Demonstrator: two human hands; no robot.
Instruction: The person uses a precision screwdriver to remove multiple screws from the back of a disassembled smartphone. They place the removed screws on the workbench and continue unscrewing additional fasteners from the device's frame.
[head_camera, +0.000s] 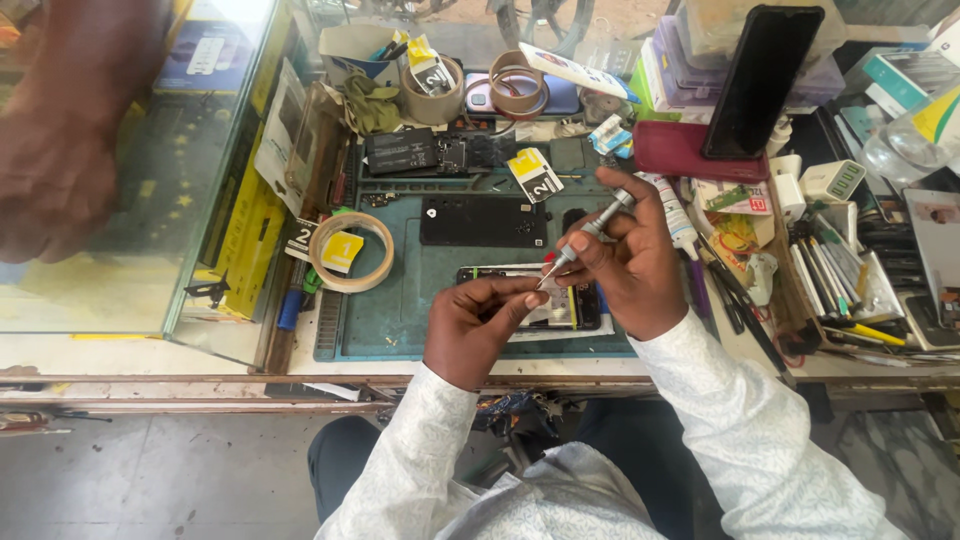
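My right hand (628, 262) grips a slim silver screwdriver (592, 230), its tip pointing down-left at an opened phone (570, 307) lying on the green work mat (390, 310). My left hand (470, 325) rests on the phone's left part, fingers pinched together near the driver's tip; whether it holds something small I cannot tell. A black phone back panel (483, 221) lies on the mat just beyond the hands.
A tape roll (350, 252) sits at the mat's left. A glass display case (150, 200) fills the left, with another person's blurred hand (55, 170) over it. Tweezers and tools (835, 280), a red case (680, 150), a propped dark phone (762, 78) and boxes crowd the right.
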